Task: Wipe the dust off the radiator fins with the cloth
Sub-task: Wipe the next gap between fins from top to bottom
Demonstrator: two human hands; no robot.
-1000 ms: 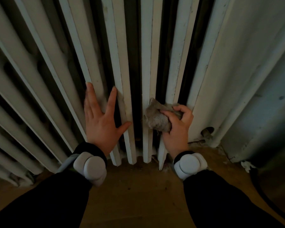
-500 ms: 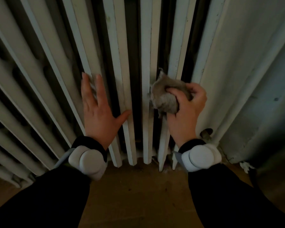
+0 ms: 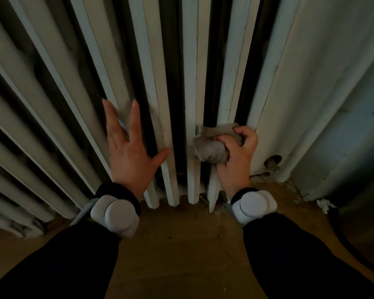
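Low in the middle of the frame, the right hand (image 3: 235, 160) squeezes a gray cloth (image 3: 212, 147) tight against a white radiator fin (image 3: 229, 87). To its left, the left hand (image 3: 127, 152) lies flat with straight fingers on another fin (image 3: 108, 78).

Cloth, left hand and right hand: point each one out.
cloth (image 3: 209, 151), head view, bunched grey fabric beside the thumb.
left hand (image 3: 127, 155), head view, back of the hand.
right hand (image 3: 235, 161), head view, back of the hand.
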